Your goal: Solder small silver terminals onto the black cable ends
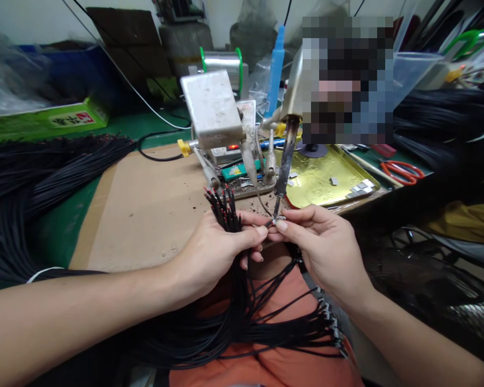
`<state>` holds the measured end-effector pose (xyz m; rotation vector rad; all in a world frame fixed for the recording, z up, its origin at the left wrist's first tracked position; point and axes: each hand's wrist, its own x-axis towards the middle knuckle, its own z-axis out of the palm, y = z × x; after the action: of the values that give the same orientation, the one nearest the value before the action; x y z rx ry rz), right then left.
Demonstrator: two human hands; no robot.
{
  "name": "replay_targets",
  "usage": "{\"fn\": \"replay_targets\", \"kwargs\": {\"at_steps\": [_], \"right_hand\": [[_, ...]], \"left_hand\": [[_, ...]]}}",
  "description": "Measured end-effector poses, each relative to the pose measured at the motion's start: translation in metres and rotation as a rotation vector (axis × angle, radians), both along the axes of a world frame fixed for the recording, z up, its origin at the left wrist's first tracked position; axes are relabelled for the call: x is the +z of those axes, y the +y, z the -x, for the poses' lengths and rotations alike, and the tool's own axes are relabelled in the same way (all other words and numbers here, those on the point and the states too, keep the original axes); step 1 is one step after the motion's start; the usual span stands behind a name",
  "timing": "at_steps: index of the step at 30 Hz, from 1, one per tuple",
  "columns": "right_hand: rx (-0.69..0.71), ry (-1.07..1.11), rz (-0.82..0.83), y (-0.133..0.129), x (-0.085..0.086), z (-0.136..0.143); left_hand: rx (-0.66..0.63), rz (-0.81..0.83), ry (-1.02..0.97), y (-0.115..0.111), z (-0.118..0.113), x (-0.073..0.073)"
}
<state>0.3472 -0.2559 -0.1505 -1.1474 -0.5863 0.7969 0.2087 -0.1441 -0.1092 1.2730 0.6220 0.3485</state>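
Nearest, over the lap: black wires, connector ends toward the right. Next, left hand clamped around an upright wire bundle, with one wire led rightward at the fingertips. Opposite, right hand pinching a small metal connector, between both hands, nearer the right, long axis roughly left to right. Just beyond and above, soldering iron slanting down to the connector; exact contact not discernible. Farther right, yellow tray.

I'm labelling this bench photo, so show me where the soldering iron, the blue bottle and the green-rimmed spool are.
Soldering iron [287, 156]: head view, on its dark shaft.
Blue bottle [276, 75]: head view, on its body.
Green-rimmed spool [223, 64]: head view, on its silvery winding.
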Motion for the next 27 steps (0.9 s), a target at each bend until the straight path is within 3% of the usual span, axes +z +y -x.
{"fn": "replay_targets", "kwargs": {"at_steps": [27], "right_hand": [[-0.042,-0.062,0.028,-0.0028,0.0034,0.0027]], "left_hand": [[0.018,0.03,0.029,-0.0012,0.0014,0.0014]]}}
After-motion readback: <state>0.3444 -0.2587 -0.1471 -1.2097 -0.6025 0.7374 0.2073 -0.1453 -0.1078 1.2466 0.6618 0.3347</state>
